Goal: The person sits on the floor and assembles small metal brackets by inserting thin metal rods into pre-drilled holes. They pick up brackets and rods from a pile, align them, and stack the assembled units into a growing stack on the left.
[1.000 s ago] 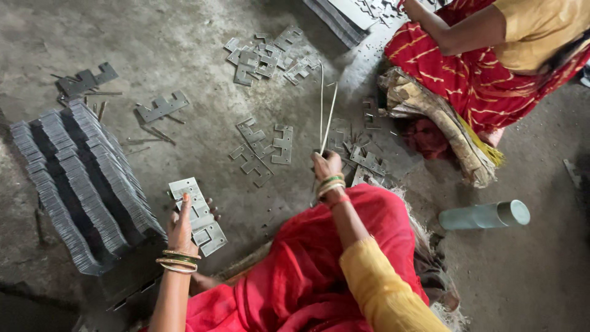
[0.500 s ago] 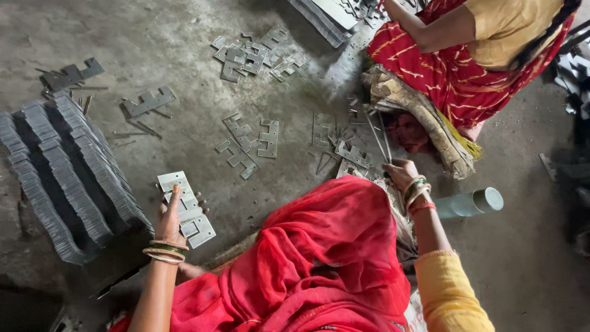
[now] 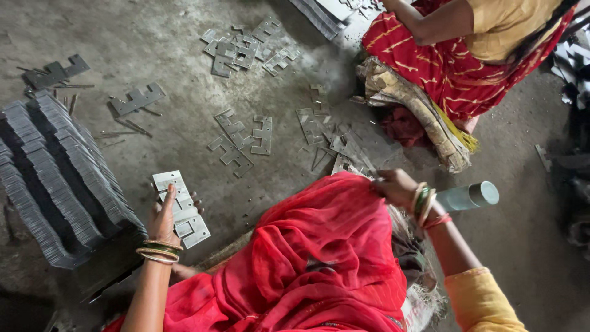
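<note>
Head view looks straight down on a bare concrete floor [image 3: 153, 37] where two people sit among cut metal pieces. At the far left, long rows of thin grey plates [image 3: 55, 178] stand on edge, packed tight in curved ranks. Just right of them, the person's left hand [image 3: 165, 212] grips a small stack of notched plates [image 3: 181, 209], thumb along the near face and fingers curled round the far edge; green and gold bangles [image 3: 158, 252] ring the wrist. The stack is held just above the floor, close beside the ranked rows.

Further up the floor, loose plates [image 3: 239, 138] lie scattered flat, with another cluster [image 3: 243, 49] near the top edge. A red cloth [image 3: 319, 246] covers the person's lap and fills the lower middle.

To the right, the right hand [image 3: 394, 186] rests at the upper edge of that red cloth, fingers bent against the fabric; whether it pinches the cloth or only touches it I cannot tell. Bangles sit on this wrist too. Just beyond the wrist a pale green cylinder [image 3: 470, 197] lies on its side on the floor. At the top right a second person [image 3: 467, 61] in red patterned cloth and a yellow top sits on a folded sack [image 3: 405, 104].
</note>
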